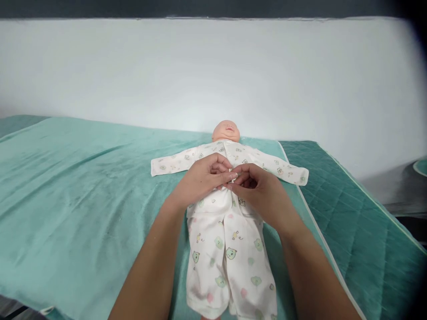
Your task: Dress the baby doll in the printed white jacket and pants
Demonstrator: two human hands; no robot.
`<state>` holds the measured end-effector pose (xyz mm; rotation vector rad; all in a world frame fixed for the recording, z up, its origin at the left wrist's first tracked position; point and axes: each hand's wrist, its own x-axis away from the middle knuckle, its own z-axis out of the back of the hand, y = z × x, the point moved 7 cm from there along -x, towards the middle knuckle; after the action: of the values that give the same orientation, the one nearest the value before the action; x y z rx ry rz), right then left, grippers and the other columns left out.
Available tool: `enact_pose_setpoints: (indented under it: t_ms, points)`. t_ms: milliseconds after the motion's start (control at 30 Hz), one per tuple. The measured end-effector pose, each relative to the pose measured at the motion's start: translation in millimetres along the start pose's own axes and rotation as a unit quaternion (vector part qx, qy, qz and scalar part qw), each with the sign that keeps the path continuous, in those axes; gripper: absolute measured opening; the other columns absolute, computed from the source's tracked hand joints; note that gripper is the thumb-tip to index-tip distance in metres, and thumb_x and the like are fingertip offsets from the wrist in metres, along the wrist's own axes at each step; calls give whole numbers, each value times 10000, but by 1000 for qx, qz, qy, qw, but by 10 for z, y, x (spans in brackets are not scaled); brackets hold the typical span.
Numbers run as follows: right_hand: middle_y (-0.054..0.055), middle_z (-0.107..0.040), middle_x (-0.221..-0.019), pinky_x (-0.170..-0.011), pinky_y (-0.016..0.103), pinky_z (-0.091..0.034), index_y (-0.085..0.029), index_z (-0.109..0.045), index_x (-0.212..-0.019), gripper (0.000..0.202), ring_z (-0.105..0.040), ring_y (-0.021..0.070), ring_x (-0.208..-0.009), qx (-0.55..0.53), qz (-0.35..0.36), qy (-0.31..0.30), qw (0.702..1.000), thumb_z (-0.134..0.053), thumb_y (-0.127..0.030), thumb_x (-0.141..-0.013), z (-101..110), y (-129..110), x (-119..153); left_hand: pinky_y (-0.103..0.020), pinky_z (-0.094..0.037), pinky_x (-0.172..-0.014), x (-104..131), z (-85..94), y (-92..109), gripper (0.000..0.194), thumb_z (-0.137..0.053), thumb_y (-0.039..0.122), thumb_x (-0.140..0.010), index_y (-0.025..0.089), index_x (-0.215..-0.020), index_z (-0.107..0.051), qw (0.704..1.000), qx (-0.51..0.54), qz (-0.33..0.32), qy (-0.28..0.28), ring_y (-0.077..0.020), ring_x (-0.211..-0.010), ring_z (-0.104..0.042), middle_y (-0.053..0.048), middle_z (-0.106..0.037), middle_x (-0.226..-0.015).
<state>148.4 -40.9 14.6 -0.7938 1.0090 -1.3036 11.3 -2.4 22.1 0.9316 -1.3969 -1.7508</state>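
Observation:
A baby doll [226, 131] lies on its back, dressed in a white printed shirt [178, 163] and matching trousers [230, 262]. Both shirt sleeves stretch out to the sides. Over the doll's belly, my left hand [208, 175] pinches the front edge of the shirt between thumb and fingers. My right hand [258, 189] meets it there, thumb and forefinger closed on the same shirt front. The fingertips of both hands nearly touch. Whatever small fastening may lie between them is hidden.
Beneath the doll is a light green sheet [83, 200], wrinkled on the left. A darker quilted green mattress cover [350, 222] shows along the right side. Behind the bed stands a white wall [167, 71] with a dark band on top.

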Motion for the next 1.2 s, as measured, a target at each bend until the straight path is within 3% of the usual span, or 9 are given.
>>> enact_pose_setpoints:
  t_ms: [300, 567, 833, 1000, 1200]
  points:
    - [-24, -614, -713, -572, 241, -388, -230, -651, -982, 219, -506, 120, -623, -20, 18, -7, 1000, -656, -387, -831, 2, -2, -3, -229, -444, -577, 11, -1, 10, 179, -670, 320, -819, 198, -930, -602, 1000, 16, -3, -6, -104, -654, -563, -9, -618, -771]
    - [-48, -510, -646, -544, 239, -359, -227, -639, -928, 150, -439, 114, -583, 7, 24, 35, 999, -617, -353, -849, 32, 51, -18, -259, -483, -607, 68, 72, 38, 160, -613, 312, -840, 227, -970, -650, 997, -83, 7, 1, -126, -649, -598, -6, -650, -779]
    - [-70, -457, -603, -542, 241, -347, -243, -618, -928, 96, -421, 107, -545, 56, 48, 43, 996, -564, -268, -854, 15, 2, -7, -243, -400, -504, 84, 77, 36, 285, -531, 405, -891, 201, -730, -647, 985, -170, 29, 13, -135, -607, -580, -23, -657, -712]
    - [-82, -450, -563, -546, 241, -338, -249, -619, -898, 109, -418, 102, -520, 104, 64, 56, 991, -552, -207, -822, 11, -24, -1, -236, -339, -451, 74, 107, 44, 356, -518, 452, -892, 193, -657, -588, 985, -164, 29, 49, -101, -503, -474, 5, -566, -607]
    - [-88, -464, -554, -546, 239, -328, -244, -628, -897, 115, -415, 96, -513, 131, 65, 59, 988, -555, -205, -817, 9, -39, -3, -231, -309, -445, 74, 83, 40, 379, -503, 457, -894, 185, -635, -548, 983, -174, 42, 31, -94, -507, -444, 15, -521, -604]
